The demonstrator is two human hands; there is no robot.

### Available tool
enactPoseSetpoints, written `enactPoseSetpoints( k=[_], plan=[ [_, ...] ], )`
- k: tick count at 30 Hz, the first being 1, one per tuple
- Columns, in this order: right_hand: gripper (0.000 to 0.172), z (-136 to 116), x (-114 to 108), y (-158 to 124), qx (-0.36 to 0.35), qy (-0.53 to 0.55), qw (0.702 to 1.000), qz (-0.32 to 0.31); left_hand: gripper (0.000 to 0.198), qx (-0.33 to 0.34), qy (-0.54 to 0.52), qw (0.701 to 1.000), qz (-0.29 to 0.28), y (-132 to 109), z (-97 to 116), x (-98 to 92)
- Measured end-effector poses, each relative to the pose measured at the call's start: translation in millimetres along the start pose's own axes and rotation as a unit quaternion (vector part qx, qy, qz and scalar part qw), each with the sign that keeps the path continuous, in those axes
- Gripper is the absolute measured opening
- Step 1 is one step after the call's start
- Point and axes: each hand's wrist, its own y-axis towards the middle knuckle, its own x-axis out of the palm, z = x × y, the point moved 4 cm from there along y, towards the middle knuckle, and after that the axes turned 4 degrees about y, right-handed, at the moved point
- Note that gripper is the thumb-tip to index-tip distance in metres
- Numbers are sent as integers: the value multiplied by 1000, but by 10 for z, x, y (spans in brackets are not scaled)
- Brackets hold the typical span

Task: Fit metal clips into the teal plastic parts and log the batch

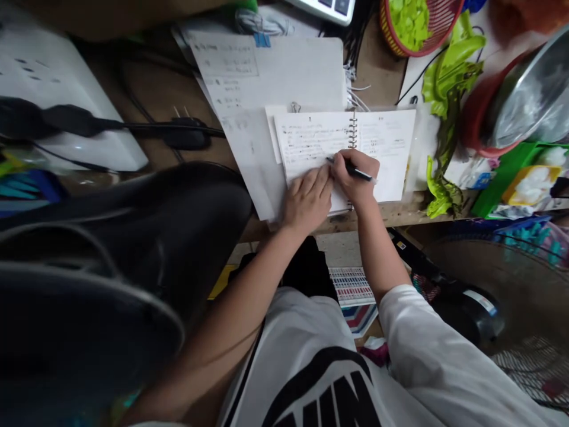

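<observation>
**Pen down on a spiral notebook at the counter's edge**

We have our right hand (pixel 353 176) clamped around a black pen (pixel 358 172), its tip on the left page of a spiral notebook (pixel 311 139). The notebook lies open in the middle of the view, close to the counter's front edge. Our left hand (pixel 306 201) rests flat and open on the same page, holding nothing, its fingers (pixel 311 185) just beside the right hand.

The notebook's wire binding (pixel 352 130) runs between two handwritten pages. Beneath the notebook lies a stack of loose paper sheets (pixel 267 74), with a scrap of blue tape (pixel 262 40) at 12 o'clock.

The wooden counter (pixel 377 65) carries the rest. A red woven basket (pixel 400 26) of green pieces sits at 1 o'clock, crumpled green strips (pixel 448 89) at 2 o'clock, and a steel bowl (pixel 524 95) at 2 o'clock, farther out. A black plug (pixel 186 135) lies at 9 o'clock, near a white power strip (pixel 57 107). Below the counter at 4 o'clock stands an electric fan (pixel 528 284). A white sleeve (pixel 427 332) covers our right upper arm.
</observation>
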Motion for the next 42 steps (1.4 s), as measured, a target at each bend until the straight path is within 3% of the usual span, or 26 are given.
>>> enactPoseSetpoints(
  k=[5, 13, 19, 25, 34, 42],
  plan=[
    [41, -53, 1, -40, -56, -17, 998, 10, 58, 15, -21, 1000, 16, -122, -185, 241],
    [40, -49, 37, -43, -39, -22, 999, -31, 58, 8, 5, 995, 95, -192, -154, 303],
    [45, -121, 25, -13, -53, -62, 996, -40, 59, 0, -12, 998, 68, -187, -155, 286],
    [46, -154, -10, -12, -38, -60, 997, -22, 65, -17, -38, 999, -8, -167, -150, 260],
    [45, -185, -12, -3, -48, -80, 995, -17, 58, 0, -1, 1000, 5, -159, -139, 210],
    [36, -175, -19, -2, -43, -6, 999, -18, 61, -11, -17, 1000, -9, -157, -143, 222]
  ],
)
